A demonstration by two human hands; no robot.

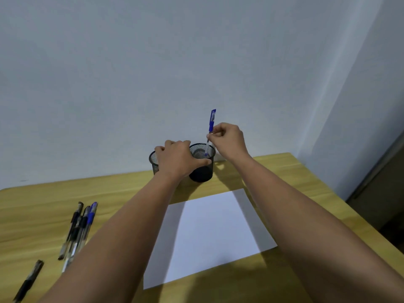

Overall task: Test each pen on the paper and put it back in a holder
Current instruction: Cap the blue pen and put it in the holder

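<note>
Two black mesh holders stand side by side at the back of the wooden desk: the right holder (202,171) and the left holder (153,159), which is partly hidden. My left hand (177,159) grips the right holder's rim from the left side. Between thumb and fingers, my right hand (228,139) pinches a blue-capped pen (211,127). The pen stands almost upright with its lower end inside the right holder. A white sheet of paper (209,232) lies in front of the holders.
Several capped pens (78,228), black and blue, lie in a bunch at the desk's left. One black pen (29,279) lies apart near the front left corner. A white wall rises just behind the holders. The desk's right edge (341,197) drops to a dark floor.
</note>
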